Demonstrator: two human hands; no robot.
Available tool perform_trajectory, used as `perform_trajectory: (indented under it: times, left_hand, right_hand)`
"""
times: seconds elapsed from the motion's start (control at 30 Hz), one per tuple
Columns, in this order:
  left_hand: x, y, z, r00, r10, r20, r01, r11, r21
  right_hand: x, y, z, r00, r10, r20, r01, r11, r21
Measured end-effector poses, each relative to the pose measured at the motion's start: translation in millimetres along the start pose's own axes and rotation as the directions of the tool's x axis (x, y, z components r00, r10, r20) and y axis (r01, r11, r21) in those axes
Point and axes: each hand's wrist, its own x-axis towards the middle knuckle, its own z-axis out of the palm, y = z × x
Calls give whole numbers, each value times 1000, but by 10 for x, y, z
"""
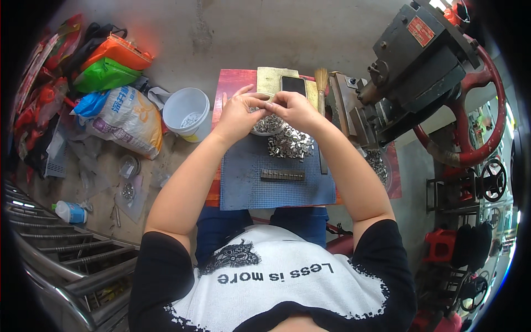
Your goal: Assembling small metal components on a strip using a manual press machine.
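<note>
My left hand (241, 114) and my right hand (297, 110) meet above the far part of the worktable, thumbs and fingertips pinched together. Whatever sits between the fingertips is too small to make out. Just below them is a round container of small metal pieces (266, 127), partly covered by my hands. A loose heap of short shiny metal pieces (290, 145) lies beside it on the blue textured mat (239, 171). Closer to me, a dark grey segmented metal block (282, 175) rests on the mat, touched by neither hand.
A phone (293, 84) lies on a yellow cloth (270, 73) at the table's far edge, near a brush (321, 83). The heavy press machine (415, 61) with its red handwheel (492, 77) stands at right. Left are a white bucket (170, 113), filled bags (124, 119) and metal railings (55, 274).
</note>
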Motion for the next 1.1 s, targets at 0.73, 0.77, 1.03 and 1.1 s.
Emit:
perform_trajectory:
  times: [0.73,0.77,1.03,1.1]
  left_hand:
    - [-192,199,63,982,77,-171,-27,961,275]
    - [-207,192,77,975,121,-188,-51,939,339]
    - [-186,288,34,969,150,-196,-31,861,507]
    - [-173,287,23,965,148,-216,-15,853,521]
  right_hand:
    - [-94,5,122,991,69,-111,-9,883,470]
    - [-85,13,114,993,77,-94,-28,896,442]
    - [-2,23,109,980,117,-161,-65,953,297]
    - [4,12,64,996,77,-49,-68,983,169]
